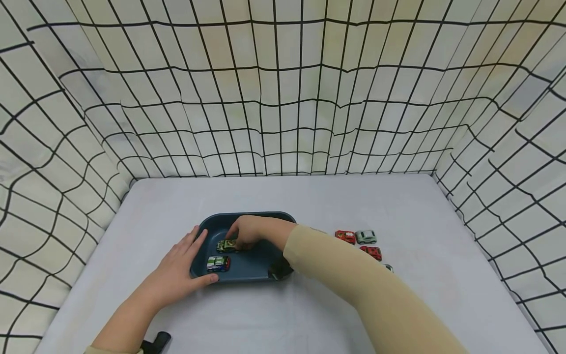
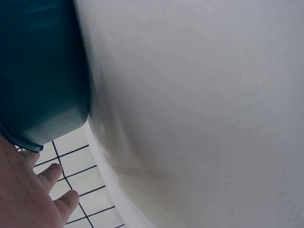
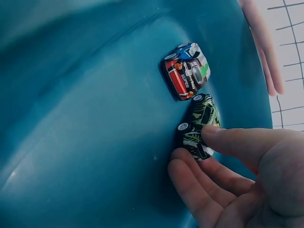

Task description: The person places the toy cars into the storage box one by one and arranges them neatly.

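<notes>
A blue tray (image 1: 254, 270) lies on the white table. Inside it, my right hand (image 1: 251, 231) pinches a green-and-black patterned toy car (image 3: 204, 114) between thumb and fingers, low over the tray floor. Beside that car sits a multicoloured toy car (image 1: 218, 264) with a red front, white and green on top and blue along its side. My left hand (image 1: 179, 265) rests against the left end of the tray, its fingers extended along the rim. In the left wrist view, the fingers stick out past the tray's outer wall (image 2: 42, 71).
Right of the tray lie a red toy car (image 1: 345, 236), a pale green one (image 1: 366, 237) and another red one (image 1: 371, 253). A further car (image 1: 389, 268) is mostly hidden by the right sleeve (image 1: 349, 275). White walls with a black grid (image 1: 283, 98) surround the table.
</notes>
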`<state>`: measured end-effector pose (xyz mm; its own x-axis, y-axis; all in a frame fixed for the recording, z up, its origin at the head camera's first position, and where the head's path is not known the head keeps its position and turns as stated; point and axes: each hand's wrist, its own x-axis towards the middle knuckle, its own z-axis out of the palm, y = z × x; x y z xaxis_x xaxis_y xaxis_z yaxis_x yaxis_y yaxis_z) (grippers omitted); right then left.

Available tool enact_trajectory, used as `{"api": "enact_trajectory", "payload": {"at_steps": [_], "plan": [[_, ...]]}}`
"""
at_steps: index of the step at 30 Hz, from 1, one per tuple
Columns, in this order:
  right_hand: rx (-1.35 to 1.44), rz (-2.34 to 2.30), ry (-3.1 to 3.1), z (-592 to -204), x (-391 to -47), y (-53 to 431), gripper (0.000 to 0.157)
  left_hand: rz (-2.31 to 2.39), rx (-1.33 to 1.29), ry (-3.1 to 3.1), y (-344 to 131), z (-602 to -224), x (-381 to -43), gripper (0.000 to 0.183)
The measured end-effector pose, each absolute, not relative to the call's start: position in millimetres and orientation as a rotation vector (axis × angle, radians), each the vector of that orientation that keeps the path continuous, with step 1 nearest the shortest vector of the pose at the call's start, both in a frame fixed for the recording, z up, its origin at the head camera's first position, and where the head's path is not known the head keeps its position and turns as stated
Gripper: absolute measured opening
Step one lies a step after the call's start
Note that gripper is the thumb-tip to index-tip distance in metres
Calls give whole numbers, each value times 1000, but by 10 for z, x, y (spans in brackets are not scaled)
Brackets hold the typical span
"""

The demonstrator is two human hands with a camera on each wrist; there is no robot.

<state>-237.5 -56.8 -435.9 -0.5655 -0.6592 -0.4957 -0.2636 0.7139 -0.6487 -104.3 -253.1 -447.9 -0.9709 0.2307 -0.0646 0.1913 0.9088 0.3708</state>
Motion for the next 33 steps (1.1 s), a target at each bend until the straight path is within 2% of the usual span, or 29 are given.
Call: {"api": "enact_trajectory", "payload": {"at_steps": [17,33], "plan": [[-759,-633,2177,-4364,-2256,-670,39,591,353,2965,-2540,-4484,-1051,115],[-814,-604,2222,-4252,-2262,-587,43,576,367,2968,-2538,-4484,-1063,116]]}}
